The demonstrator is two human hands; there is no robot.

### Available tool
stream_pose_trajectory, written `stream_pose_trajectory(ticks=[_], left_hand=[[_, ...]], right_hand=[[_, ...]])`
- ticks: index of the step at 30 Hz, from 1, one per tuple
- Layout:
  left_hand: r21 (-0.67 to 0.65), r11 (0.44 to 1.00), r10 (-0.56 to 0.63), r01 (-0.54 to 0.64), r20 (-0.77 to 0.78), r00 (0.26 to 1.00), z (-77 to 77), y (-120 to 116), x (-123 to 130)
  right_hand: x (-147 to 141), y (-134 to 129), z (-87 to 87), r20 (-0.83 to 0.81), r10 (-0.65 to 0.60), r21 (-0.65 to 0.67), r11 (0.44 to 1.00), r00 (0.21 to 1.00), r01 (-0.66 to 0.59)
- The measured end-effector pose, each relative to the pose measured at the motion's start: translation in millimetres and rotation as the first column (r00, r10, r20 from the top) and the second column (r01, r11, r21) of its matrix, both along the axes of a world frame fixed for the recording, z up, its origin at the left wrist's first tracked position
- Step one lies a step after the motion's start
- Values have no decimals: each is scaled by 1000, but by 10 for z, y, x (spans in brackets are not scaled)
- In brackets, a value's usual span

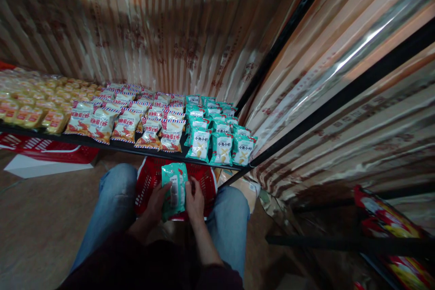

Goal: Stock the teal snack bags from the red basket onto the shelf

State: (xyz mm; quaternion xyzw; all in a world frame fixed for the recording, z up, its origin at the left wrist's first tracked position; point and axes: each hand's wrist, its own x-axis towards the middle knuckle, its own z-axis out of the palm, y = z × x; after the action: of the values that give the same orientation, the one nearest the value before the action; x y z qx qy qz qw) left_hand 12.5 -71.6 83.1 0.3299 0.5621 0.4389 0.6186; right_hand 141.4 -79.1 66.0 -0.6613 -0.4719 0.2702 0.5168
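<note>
A green snack bag (174,190) is held up between my two hands, its back with a pale label panel turned toward me. My left hand (157,201) grips its left edge, fingers closed on it. On the other side my right hand (195,198) has its thumb and fingers bent at the bag's right edge. Below the bag a red plastic basket (208,186) sits between my knees; its contents are mostly hidden. Rows of similar green snack bags (222,148) stand on the shelf's right end, just beyond the basket.
Along the black shelf (127,147) stand white-and-orange snack bags (149,133) and yellow packs (27,115). Another red basket (61,150) is under its left part. Black posts (288,138) slant up at right before striped sheeting (204,22). Red-and-yellow packages (390,217) lie at lower right.
</note>
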Motion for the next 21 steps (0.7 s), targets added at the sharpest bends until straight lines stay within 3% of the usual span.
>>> stream_pose_trajectory(ticks=[3, 9, 16, 21], left_hand=[[-69, 997, -32, 41, 124, 992, 13, 2, 1], [-95, 992, -59, 82, 224, 973, -8, 0, -37], [-95, 992, -59, 84, 237, 970, -105, 15, -51], [-70, 997, -15, 25, 140, 990, -25, 21, -41]], right_hand=[[37, 20, -36, -101, 69, -52, 996, 992, -74], [-4, 21, -55, -98, 103, -26, 994, 990, -106], [-15, -25, -8, -10, 80, 4, 997, 997, -80], [0, -38, 36, 54, 29, 27, 999, 998, -31]])
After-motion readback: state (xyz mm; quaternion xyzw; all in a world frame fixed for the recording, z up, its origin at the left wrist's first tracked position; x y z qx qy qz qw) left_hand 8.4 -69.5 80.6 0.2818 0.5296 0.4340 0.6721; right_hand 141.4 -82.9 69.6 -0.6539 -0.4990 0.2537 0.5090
